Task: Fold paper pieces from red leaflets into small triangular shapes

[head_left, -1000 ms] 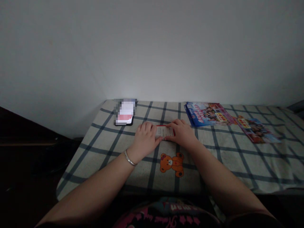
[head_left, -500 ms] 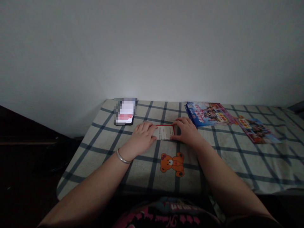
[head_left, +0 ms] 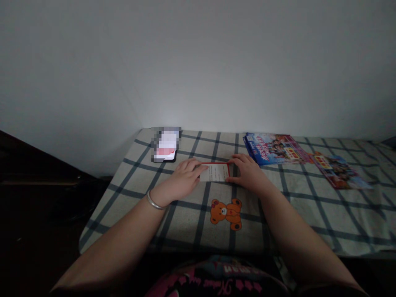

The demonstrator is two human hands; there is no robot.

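A small folded paper leaflet (head_left: 215, 172), white with lines of print and a red edge along the far and right sides, lies on the checked tablecloth between my two hands. My left hand (head_left: 185, 176), a silver bangle at its wrist, holds the left end, index finger on top and the other fingers close together. At the right end, my right hand (head_left: 246, 173) grips the leaflet, with the fingers at its far corner and the thumb at its near corner. The palms hide nothing of its middle.
A phone (head_left: 169, 158) with a lit, blurred screen lies at the back left. Colourful flyers (head_left: 275, 148) are stacked at the back right, and another flyer (head_left: 342, 173) lies beside them. An orange teddy bear picture (head_left: 227, 213) decorates the cloth. A white wall (head_left: 198, 74) rises behind the table.
My left hand has slid slightly left along the leaflet, so more of its printed face shows. The right hand stays at the right end. The view has shifted a little.
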